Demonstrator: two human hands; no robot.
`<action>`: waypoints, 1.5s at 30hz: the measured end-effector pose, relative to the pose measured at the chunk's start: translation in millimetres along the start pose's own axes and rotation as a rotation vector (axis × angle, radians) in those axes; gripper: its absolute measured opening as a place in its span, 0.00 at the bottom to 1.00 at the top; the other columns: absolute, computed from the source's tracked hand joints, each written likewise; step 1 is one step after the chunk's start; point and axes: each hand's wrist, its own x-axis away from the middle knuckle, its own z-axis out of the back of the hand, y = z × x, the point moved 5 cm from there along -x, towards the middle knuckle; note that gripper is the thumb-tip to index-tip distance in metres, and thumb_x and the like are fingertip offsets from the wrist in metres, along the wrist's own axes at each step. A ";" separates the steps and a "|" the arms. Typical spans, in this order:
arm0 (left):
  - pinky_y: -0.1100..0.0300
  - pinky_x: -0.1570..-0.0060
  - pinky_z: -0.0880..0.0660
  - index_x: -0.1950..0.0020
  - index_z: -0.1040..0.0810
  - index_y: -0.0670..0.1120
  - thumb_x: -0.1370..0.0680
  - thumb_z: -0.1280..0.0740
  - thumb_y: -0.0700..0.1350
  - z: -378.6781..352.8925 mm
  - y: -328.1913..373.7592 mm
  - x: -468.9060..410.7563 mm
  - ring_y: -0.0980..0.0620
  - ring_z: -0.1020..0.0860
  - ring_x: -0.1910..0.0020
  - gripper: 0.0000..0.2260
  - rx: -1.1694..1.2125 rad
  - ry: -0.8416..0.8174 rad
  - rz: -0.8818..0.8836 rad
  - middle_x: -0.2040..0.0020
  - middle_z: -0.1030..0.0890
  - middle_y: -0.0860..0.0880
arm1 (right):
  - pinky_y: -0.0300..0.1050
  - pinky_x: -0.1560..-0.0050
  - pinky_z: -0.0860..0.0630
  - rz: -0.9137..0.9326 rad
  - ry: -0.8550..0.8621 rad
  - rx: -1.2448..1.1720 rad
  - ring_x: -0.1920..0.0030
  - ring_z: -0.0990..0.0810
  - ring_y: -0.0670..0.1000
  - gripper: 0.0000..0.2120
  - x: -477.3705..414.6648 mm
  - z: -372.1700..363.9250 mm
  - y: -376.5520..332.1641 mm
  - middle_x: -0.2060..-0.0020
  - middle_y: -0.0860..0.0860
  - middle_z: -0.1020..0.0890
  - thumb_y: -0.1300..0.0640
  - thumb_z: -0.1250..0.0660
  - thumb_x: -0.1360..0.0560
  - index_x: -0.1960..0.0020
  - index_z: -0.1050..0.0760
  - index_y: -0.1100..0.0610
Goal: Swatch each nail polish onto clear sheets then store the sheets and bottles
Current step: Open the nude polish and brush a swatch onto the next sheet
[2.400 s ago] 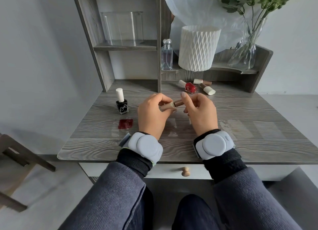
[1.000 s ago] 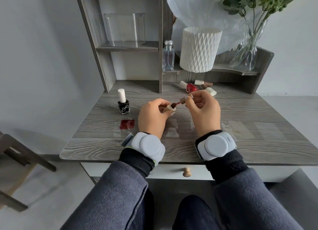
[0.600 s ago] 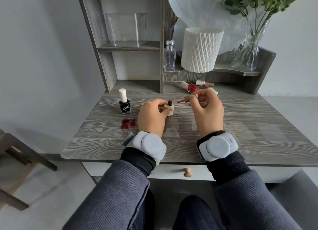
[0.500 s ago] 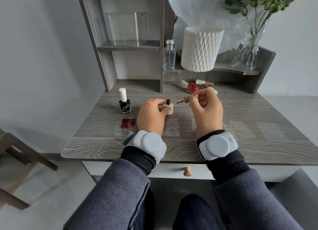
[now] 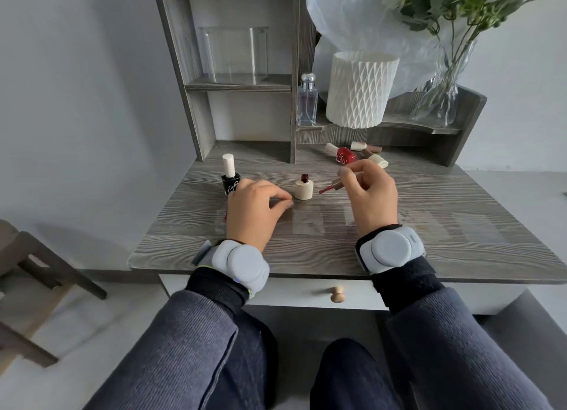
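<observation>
Right hand [image 5: 372, 196] pinches the loaded brush [image 5: 329, 188] — left hand [image 5: 253, 208] sits loosely curled, empty, so the open bottle [image 5: 303, 191] at its 2 o'clock stands unsteadied; one bump could tip it.

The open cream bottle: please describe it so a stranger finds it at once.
On the grey wooden desk, look between left hand and right hand. A short cream cylindrical bottle stands there; unlike the white-capped black bottle on its left, it has no cap, only a dark red neck.
</observation>
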 end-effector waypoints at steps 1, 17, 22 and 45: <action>0.53 0.48 0.32 0.56 0.15 0.53 0.29 0.27 0.50 1.4 -0.1 2.0 0.50 0.27 0.49 0.04 -0.016 -0.018 -0.039 0.55 0.17 0.57 | 0.41 0.62 0.27 -0.001 -0.004 -0.003 0.63 0.21 0.58 0.09 0.8 0.9 -0.2 0.69 0.46 0.17 0.57 0.34 0.22 0.61 0.26 0.49; 0.59 0.40 0.48 0.43 0.19 0.56 0.30 0.33 0.64 -4.7 3.5 12.5 0.59 0.36 0.33 0.20 -0.130 -0.246 -0.181 0.41 0.22 0.64 | 0.48 0.60 0.24 -0.021 -0.222 0.172 0.64 0.21 0.50 0.05 9.6 -14.0 10.9 0.64 0.50 0.15 0.55 0.30 0.28 0.62 0.23 0.54; 0.59 0.40 0.48 0.42 0.19 0.57 0.29 0.33 0.64 -4.3 4.0 13.1 0.59 0.36 0.33 0.20 -0.140 -0.241 -0.193 0.40 0.23 0.64 | 0.52 0.56 0.21 -0.010 -0.261 0.214 0.62 0.19 0.51 0.05 10.0 -17.1 11.1 0.64 0.49 0.15 0.54 0.30 0.28 0.62 0.22 0.52; 0.57 0.38 0.47 0.42 0.20 0.58 0.29 0.33 0.64 -2.9 4.3 14.2 0.60 0.35 0.33 0.19 -0.122 -0.245 -0.172 0.40 0.22 0.64 | 0.41 0.60 0.26 0.033 -0.282 0.269 0.65 0.23 0.45 0.04 11.9 -21.8 11.1 0.64 0.49 0.16 0.56 0.29 0.28 0.60 0.22 0.52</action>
